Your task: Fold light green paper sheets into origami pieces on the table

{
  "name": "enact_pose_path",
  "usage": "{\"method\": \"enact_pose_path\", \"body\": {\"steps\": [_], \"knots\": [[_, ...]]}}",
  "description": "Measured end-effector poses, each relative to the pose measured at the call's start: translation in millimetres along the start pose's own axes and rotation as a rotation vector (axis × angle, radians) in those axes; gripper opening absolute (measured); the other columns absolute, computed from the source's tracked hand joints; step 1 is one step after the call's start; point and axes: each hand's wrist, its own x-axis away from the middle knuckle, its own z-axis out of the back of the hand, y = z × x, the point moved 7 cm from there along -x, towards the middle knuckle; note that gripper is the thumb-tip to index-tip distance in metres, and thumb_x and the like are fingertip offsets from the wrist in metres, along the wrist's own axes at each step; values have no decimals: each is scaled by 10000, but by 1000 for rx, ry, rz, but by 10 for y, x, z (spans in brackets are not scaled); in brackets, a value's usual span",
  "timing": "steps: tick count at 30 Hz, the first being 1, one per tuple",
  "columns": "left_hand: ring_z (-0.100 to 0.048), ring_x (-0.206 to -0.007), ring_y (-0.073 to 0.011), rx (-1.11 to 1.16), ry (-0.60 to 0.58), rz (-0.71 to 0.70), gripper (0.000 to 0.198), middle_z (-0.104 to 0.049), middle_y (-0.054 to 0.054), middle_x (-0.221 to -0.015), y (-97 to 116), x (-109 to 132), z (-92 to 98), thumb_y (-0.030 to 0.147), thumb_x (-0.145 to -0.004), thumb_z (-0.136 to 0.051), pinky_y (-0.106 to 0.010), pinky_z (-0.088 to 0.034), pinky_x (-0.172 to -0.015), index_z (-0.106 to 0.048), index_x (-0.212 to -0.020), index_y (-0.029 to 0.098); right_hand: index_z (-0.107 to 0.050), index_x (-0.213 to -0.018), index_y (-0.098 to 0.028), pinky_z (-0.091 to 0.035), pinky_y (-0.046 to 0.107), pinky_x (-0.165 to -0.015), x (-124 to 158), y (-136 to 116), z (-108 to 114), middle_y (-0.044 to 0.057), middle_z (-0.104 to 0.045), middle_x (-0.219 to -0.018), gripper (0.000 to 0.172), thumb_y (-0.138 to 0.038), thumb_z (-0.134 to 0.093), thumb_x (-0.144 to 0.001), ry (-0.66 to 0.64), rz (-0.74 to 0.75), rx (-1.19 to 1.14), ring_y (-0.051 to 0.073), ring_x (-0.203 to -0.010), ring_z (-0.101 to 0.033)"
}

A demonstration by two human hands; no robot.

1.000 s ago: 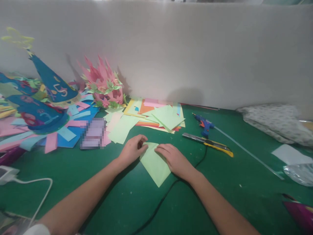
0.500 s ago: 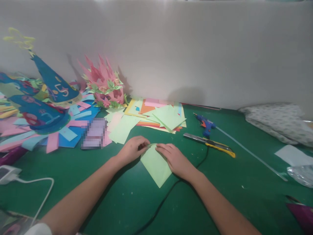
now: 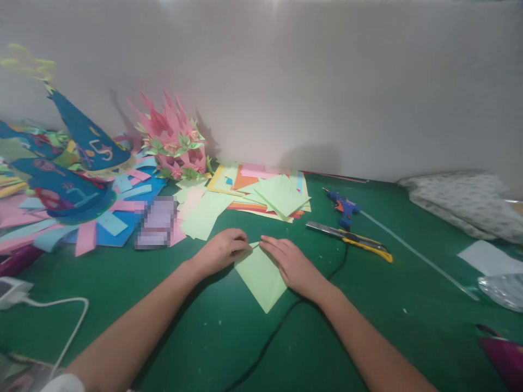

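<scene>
A light green sheet of paper (image 3: 261, 280) lies on the green table, one corner pointing toward me. My left hand (image 3: 223, 251) is closed at its upper left edge, pinching the paper between thumb and fingers near the top corner, where a small fold shows. Flat across the sheet's upper right side rests my right hand (image 3: 296, 267), fingers stretched out and pressing it down, the fingertips close to the top corner. Part of the paper is hidden under both hands.
Beyond my hands lies a stack of coloured paper (image 3: 281, 196). To the right are a blue glue gun (image 3: 343, 207) and a yellow utility knife (image 3: 351, 239). A black cord (image 3: 278, 329) runs beneath my right arm. Paper hats (image 3: 87, 136) and a pink paper crown (image 3: 175, 141) stand left.
My left fingers have shifted slightly right along the top edge, and a small flap now shows folded at the top corner. My right hand stays nearly in place.
</scene>
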Motion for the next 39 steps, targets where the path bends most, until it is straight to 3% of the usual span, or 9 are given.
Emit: {"method": "enact_pose_path", "body": {"steps": [19,39], "knots": [[-587,-897,-178,0,-46,-80,241,-648,-100,-970,65,11,38,129,-894,-438,-281,-468,-789,-677,-910,157,-326,-1419,-177,-394,416,-996,-11,16,-69,84,-352,-1461,629,-1,-321,-815,-31,18,87,205,-1184,-428],[-581,-908,-181,-72,-137,-92,241,-644,-88,-983,147,-21,35,63,-871,-443,-269,-470,-766,-668,-890,146,-374,-1396,-180,-425,433,-961,-23,1,-79,84,-396,-1433,610,-3,-338,-813,-38,8,102,224,-1128,-450]]}}
